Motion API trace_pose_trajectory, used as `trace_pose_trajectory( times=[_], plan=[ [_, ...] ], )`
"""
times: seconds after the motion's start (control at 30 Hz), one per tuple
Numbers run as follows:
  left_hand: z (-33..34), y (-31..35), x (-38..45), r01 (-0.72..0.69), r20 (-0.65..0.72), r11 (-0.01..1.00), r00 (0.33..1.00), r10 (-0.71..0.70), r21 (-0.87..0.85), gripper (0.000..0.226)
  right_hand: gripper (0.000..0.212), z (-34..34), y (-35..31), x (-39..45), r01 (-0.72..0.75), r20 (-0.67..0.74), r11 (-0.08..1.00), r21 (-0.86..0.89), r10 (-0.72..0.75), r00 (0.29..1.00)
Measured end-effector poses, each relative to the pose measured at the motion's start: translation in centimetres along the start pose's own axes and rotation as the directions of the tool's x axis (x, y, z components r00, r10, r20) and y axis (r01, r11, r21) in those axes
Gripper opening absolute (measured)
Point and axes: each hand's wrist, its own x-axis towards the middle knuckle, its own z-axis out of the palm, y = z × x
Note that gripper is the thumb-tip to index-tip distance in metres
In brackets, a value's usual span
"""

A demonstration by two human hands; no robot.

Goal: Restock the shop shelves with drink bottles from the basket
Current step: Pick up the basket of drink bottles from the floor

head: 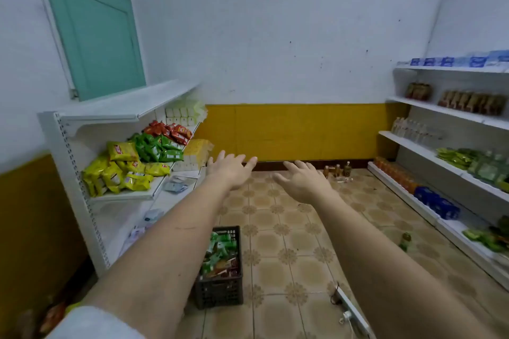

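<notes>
A dark plastic basket [220, 290] stands on the tiled floor below my left forearm, filled with green and brown drink packs and bottles. Both arms stretch forward at chest height. My left hand [230, 169] and my right hand [301, 180] are empty, palms down, fingers spread. White shelves on the left [121, 107] hold snack bags. The shelves on the right [446, 111] carry clear bottles [410, 129], orange bottles [394, 173] and blue packs. A single green bottle [405, 241] stands on the floor by the right shelves.
A few small brown bottles [337, 170] stand on the floor against the far yellow wall. A white power strip [352, 311] with a cable lies on the tiles near my right forearm. A green shutter [93, 33] hangs above the left shelves.
</notes>
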Motion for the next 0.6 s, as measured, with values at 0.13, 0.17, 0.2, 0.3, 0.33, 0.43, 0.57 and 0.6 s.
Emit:
trace_pose_trajectory(
  times=[0.13, 0.17, 0.2, 0.3, 0.33, 0.43, 0.57, 0.6],
  plan=[
    [2.2, -1.0, 3.6, 0.031, 0.050, 0.999, 0.998, -0.032, 0.025, 0.072, 0.075, 1.5, 0.9, 4.0, -0.014, 0.037, 0.999, -0.031, 0.015, 0.999],
    [3.0, -1.3, 4.9, 0.034, 0.058, 0.999, 0.998, -0.035, 0.021, 0.075, 0.075, 2.1, 1.0, 5.4, -0.016, 0.043, 0.999, -0.032, 0.017, 0.999],
    [3.6, -1.5, 5.9, 0.032, 0.069, 0.999, 0.997, -0.034, 0.024, 0.079, 0.075, 2.6, 1.0, 6.7, -0.017, 0.051, 0.999, -0.035, 0.019, 0.999],
    [5.2, -2.6, 9.2, 0.044, 0.081, 0.998, 0.996, -0.047, 0.039, 0.074, 0.073, 4.4, 1.2, 10.5, 0.001, 0.071, 0.998, -0.059, 0.003, 0.997],
    [5.8, -3.2, 10.7, 0.053, 0.079, 0.998, 0.995, -0.057, 0.046, 0.071, 0.073, 5.2, 1.2, 12.2, 0.004, 0.080, 0.998, -0.067, 0.002, 0.997],
    [7.5, -4.2, 14.9, 0.068, 0.098, 0.996, 0.993, -0.073, 0.055, 0.069, 0.074, 7.3, 1.4, 16.9, -0.002, 0.099, 0.996, -0.084, 0.011, 0.995],
    [10.2, -4.6, 20.5, 0.077, 0.139, 0.996, 0.987, -0.083, 0.048, 0.069, 0.073, 9.7, 2.5, 21.9, -0.018, 0.108, 0.997, -0.070, 0.026, 0.994],
    [10.7, -4.5, 21.4, 0.076, 0.151, 0.996, 0.985, -0.082, 0.046, 0.068, 0.073, 10.0, 2.8, 22.8, -0.025, 0.118, 0.998, -0.063, 0.032, 0.992]
  ],
)
